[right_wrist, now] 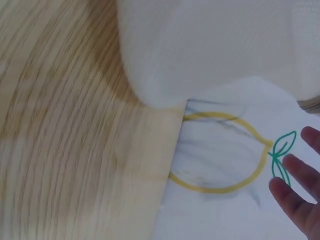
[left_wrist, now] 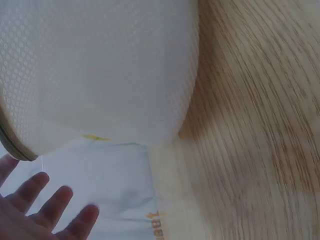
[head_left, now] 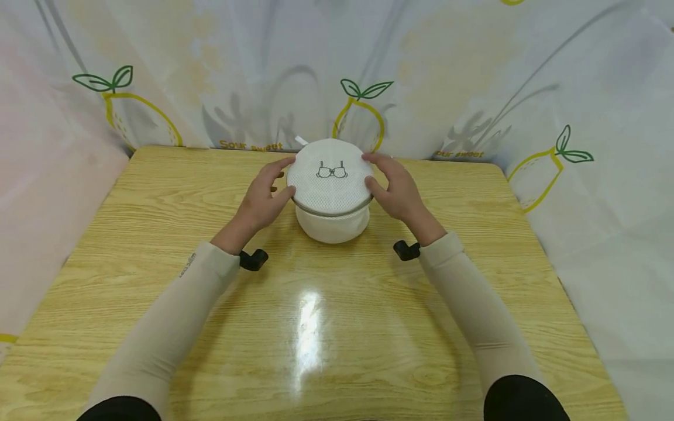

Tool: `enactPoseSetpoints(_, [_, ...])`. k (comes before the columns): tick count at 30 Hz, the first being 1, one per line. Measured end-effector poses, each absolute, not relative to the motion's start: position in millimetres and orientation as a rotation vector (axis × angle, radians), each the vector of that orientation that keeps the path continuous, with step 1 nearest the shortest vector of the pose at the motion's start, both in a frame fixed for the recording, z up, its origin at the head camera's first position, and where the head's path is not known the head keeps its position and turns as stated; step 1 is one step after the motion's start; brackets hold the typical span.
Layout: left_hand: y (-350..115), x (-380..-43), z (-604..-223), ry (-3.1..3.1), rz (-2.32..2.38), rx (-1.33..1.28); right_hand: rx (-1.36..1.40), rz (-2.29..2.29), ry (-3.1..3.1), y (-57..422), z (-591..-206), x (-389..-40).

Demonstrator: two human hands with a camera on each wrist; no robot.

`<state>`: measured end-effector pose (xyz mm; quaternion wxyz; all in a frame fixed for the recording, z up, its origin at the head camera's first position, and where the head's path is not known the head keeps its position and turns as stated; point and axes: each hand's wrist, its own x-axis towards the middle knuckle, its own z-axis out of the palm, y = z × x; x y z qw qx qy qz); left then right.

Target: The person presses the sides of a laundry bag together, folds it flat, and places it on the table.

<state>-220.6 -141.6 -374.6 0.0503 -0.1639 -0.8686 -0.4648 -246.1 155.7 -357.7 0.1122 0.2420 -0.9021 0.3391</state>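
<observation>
A round white mesh laundry bag point(head_left: 330, 196) with a bra drawing on its top stands upright on the wooden table near the back edge. A zipper seam runs round its upper rim, and a small white tag sticks out behind. At the bag's left side, my left hand point(head_left: 261, 196) touches the rim with index fingertip and thumb tip. My right hand point(head_left: 396, 186) touches the opposite side of the rim likewise. Both wrist views show the other fingers spread, apart from the bag's mesh side point(left_wrist: 115, 70) and its rounded lower wall point(right_wrist: 200, 50). What the bag contains is hidden.
The wooden table point(head_left: 237, 327) has a glossy light reflection in front of the bag. Right behind the bag hangs a white cloth point(head_left: 458, 64) printed with lemons and lettering, which also runs along both sides. Black wrist mounts point(head_left: 254, 260) sit below the hands.
</observation>
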Motion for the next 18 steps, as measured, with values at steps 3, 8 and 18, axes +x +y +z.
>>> enactPoseSetpoints(3, [-144.7, -221.7, -376.5, -2.669, -1.273, -0.538, 0.743, 0.758, -2.641, 157.4, -359.3, -246.3])
enactPoseSetpoints(8, [-147.5, -222.2, -378.4, -2.715, -1.098, -0.579, 0.731, 0.473, -2.635, 159.8, -360.8, -245.6])
enactPoseSetpoints(18, [-148.9, -221.6, -386.7, -2.831, -0.904, -0.586, 0.774, 0.323, -2.653, 161.9, -372.0, -243.3])
